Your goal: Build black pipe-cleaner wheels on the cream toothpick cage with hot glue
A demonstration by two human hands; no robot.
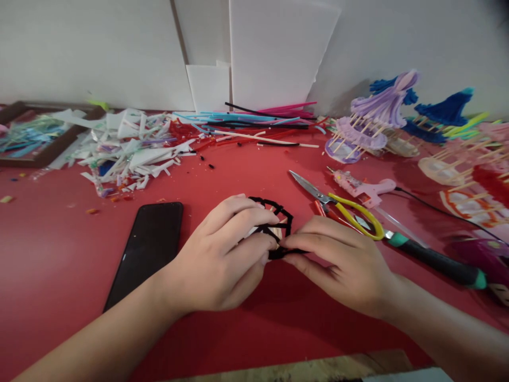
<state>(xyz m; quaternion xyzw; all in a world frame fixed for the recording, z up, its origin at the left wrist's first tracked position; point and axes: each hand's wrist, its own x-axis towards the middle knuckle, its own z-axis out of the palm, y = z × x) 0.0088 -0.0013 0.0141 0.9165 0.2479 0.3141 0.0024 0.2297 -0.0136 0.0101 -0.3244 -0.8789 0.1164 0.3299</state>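
Note:
Between my hands is a small round craft frame (pixel 288 225) wrapped in black pipe cleaner, with pale parts inside it. My left hand (pixel 225 254) is closed around its left side, fingers curled over the top and covering much of it. From the right, my right hand (pixel 345 262) pinches a black pipe cleaner end (pixel 298 251) at the frame's lower edge, thumb and fingers pressed together. Both hands are just above the red table (pixel 246 339). A black phone (pixel 149 249) lies beside my left forearm. Yellow-handled scissors (pixel 310 185) lie beyond my right hand.
A pink glue gun (pixel 368 191) with a cord and a black-and-green handled tool (pixel 433 257) lie right. White scraps (pixel 139 143), loose coloured pipe cleaners (pixel 246 122) and a brown-rimmed tray (pixel 51 151) line the back. Canopied stick models (pixel 382 106) stand back right.

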